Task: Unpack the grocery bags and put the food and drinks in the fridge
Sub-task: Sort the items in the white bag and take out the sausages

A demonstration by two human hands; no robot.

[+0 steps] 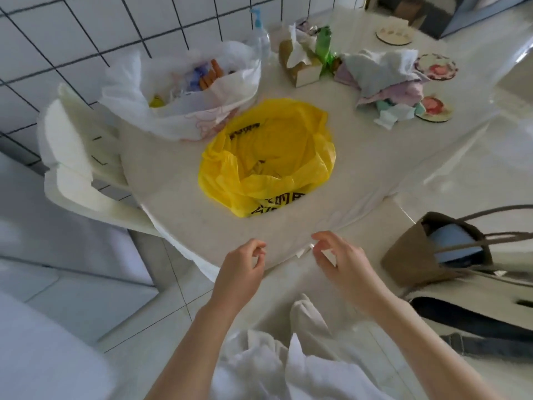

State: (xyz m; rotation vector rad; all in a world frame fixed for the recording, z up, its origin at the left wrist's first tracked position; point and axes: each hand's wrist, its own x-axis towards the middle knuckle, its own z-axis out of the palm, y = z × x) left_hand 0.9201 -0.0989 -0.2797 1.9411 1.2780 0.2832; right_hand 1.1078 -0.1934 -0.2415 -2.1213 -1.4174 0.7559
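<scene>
While both bags wait unopened by any hand, this head view looks down on a pale tabletop (pixel 184 215) beside a tiled wall.

Yellow bag: the yellow bag (pixel 268 157) sits in the middle of the tabletop, its mouth slumped open toward the camera; what it holds is hidden in the folds.

White bag: the white bag (pixel 184 90) stands behind and to the left of the yellow one, touching it, with orange and purple packets showing at the top.

Left hand: the left hand (pixel 242 267) hovers over the near edge of the tabletop, fingers loosely curled, holding nothing.

Right hand: the right hand (pixel 337 261) hovers just beside it, fingers spread and relaxed, also empty; whether a fingertip touches the table covering cannot be told.

Clutter: a tissue box (pixel 300 64), a heap of cloths (pixel 383 79) and a brown tote (pixel 432 249) lie well apart from the bags.

Fridge: not in view.

Step in hand: likely reaching for the yellow bag, the nearer of the two.

Doing it well: part the rim with both hands, look before lifting, and support heavy items from below, since thin plastic can tear or spill.
</scene>
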